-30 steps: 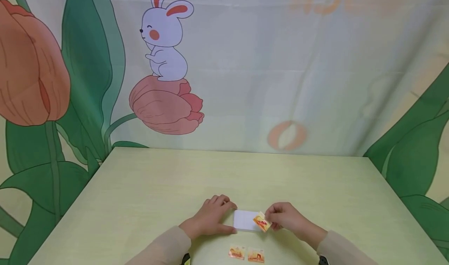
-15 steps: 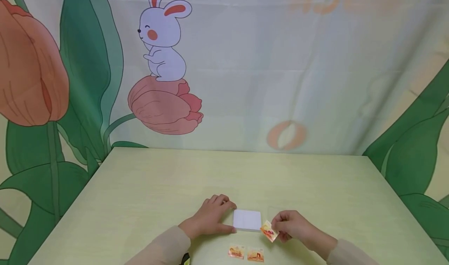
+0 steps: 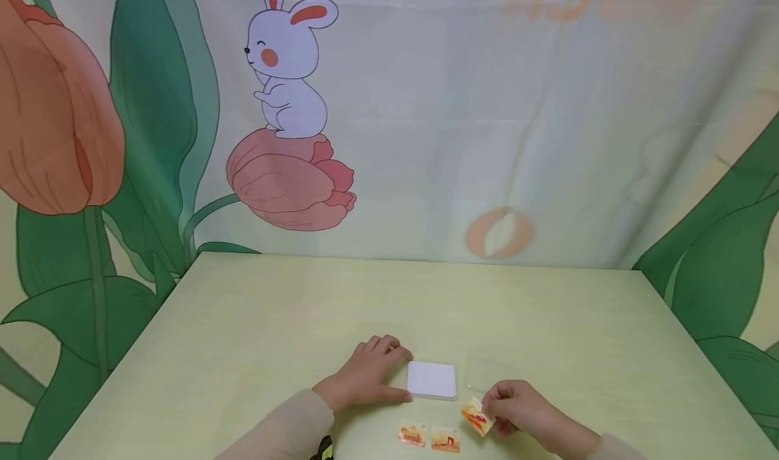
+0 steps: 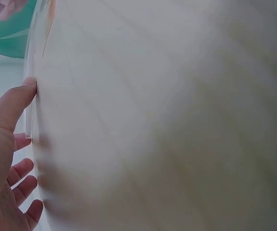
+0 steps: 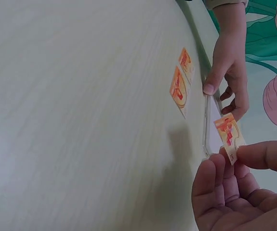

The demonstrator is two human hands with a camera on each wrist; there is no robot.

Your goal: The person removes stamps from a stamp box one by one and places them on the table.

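Observation:
My right hand (image 3: pixel 514 406) pinches a small orange-and-yellow picture card (image 3: pixel 477 417) between thumb and forefinger, tilted above the table. In the right wrist view the same card (image 5: pixel 229 137) shows its printed face. My left hand (image 3: pixel 371 373) holds a shallow clear plastic box (image 3: pixel 431 380) with white contents, its thumb and forefinger at the two left corners. The left wrist view shows the thumb (image 4: pixel 28 86) against the box's edge. Two similar cards lie side by side in front of the box, the left card (image 3: pixel 412 435) and the right card (image 3: pixel 445 440).
A clear plastic lid (image 3: pixel 489 373) lies on the pale table (image 3: pixel 274 325), just right of the box. Behind the table hangs a cloth backdrop (image 3: pixel 420 142) printed with tulips and a rabbit.
My right hand has carried the pinched card from over the box to the right and nearer me, uncovering the box's right part and the lid. My left hand stays at the box.

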